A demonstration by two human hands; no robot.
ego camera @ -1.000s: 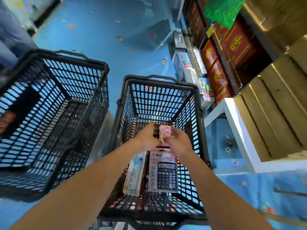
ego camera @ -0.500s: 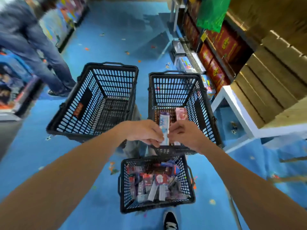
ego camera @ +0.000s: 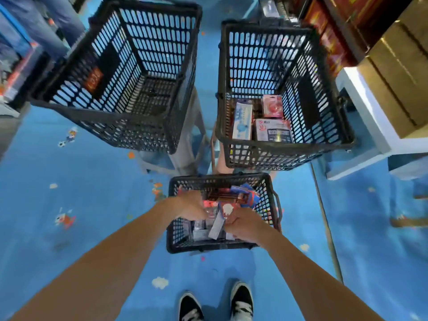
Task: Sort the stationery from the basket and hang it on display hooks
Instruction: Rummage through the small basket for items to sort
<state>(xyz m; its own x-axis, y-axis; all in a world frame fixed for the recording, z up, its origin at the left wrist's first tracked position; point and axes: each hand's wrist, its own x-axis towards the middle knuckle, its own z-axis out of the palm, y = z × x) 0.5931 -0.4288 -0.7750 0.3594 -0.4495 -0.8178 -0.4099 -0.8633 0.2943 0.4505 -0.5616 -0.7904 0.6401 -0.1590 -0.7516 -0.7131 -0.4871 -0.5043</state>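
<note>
In the basket (ego camera: 208, 246), the right grip (ego camera: 243, 224) pinches a packet (ego camera: 228, 210) standing just to its left, beside the left grip (ego camera: 192, 206), whose hold is hidden.

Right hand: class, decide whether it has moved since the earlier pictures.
Yes. The right hand has come back from the large right basket into the small basket.

- The blue floor (ego camera: 81, 228) carries small colourful marks; whether they are printed or loose scraps is hard to tell.
- A small black basket (ego camera: 208, 247) stands on it, just ahead of two black-and-white shoes (ego camera: 242, 297).
- A grey stool (ego camera: 185, 156) stands beyond the basket, and a white shelf base (ego camera: 361, 165) at the right.
</note>
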